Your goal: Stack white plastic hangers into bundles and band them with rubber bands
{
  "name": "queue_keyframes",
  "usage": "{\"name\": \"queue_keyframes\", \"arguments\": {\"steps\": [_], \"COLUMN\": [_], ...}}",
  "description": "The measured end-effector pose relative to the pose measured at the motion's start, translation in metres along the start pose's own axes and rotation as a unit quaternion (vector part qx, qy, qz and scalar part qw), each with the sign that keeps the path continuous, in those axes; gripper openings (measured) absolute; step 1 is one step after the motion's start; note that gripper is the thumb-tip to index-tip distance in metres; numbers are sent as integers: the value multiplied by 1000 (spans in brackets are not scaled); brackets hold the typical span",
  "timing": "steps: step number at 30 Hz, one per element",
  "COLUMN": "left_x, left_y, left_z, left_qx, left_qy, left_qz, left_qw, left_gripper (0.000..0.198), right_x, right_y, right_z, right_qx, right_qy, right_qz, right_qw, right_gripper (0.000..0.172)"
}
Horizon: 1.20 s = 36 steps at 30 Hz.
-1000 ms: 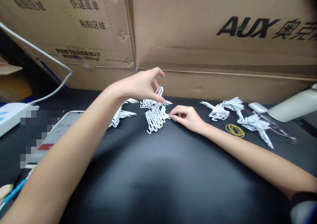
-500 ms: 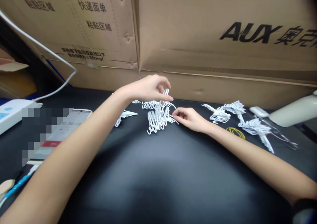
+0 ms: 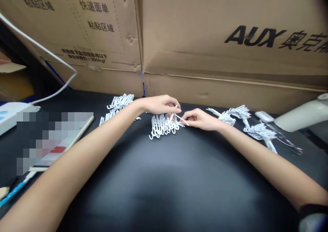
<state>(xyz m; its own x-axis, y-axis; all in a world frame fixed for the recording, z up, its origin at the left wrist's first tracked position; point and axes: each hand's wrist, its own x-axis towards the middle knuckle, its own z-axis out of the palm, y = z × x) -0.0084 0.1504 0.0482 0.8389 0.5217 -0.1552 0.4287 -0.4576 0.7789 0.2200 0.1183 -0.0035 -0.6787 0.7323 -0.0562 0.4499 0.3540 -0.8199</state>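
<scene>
A row of white wire hooks (image 3: 160, 126) lies on the dark table in front of me, curved ends toward me. Over its right part, my left hand (image 3: 165, 104) is closed, with white wire between thumb and fingers. One thin white hook (image 3: 182, 119) slants from there down toward my right hand (image 3: 196, 119). The right thumb and forefinger are pinched around the straight wire ends at the row's right side. Exactly which wires each hand grips is partly hidden by the fingers.
More bundled white hooks (image 3: 120, 102) lie behind my left forearm, others (image 3: 261, 131) at right beside a pale cylinder (image 3: 294, 117). A phone (image 3: 61, 150) and a white power strip (image 3: 15, 115) are at left. Cardboard boxes (image 3: 205, 64) wall off the back.
My left hand has come down closer to the row of hooks, and the hook in it now lies slanted toward my right hand. The right hand has barely moved.
</scene>
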Motion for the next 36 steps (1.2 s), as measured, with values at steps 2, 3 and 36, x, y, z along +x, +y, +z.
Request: {"name": "queue_keyframes", "arguments": {"steps": [2, 3, 36], "left_x": [0, 0, -4], "left_y": [0, 0, 32], "left_z": [-1, -1, 10], "left_qx": [4, 7, -120], "left_qy": [-2, -1, 152], "left_qz": [-7, -10, 40], "left_qw": [1000, 1000, 980], "left_gripper": [46, 46, 40], "right_x": [-4, -6, -36], "right_y": [-3, -4, -69], "right_z": [-8, -14, -26], "right_qx": [2, 1, -80], "right_qy": [-33, -48, 121], "right_qz": [38, 58, -1], "right_qw": [999, 997, 989], "right_gripper": [27, 24, 23]}}
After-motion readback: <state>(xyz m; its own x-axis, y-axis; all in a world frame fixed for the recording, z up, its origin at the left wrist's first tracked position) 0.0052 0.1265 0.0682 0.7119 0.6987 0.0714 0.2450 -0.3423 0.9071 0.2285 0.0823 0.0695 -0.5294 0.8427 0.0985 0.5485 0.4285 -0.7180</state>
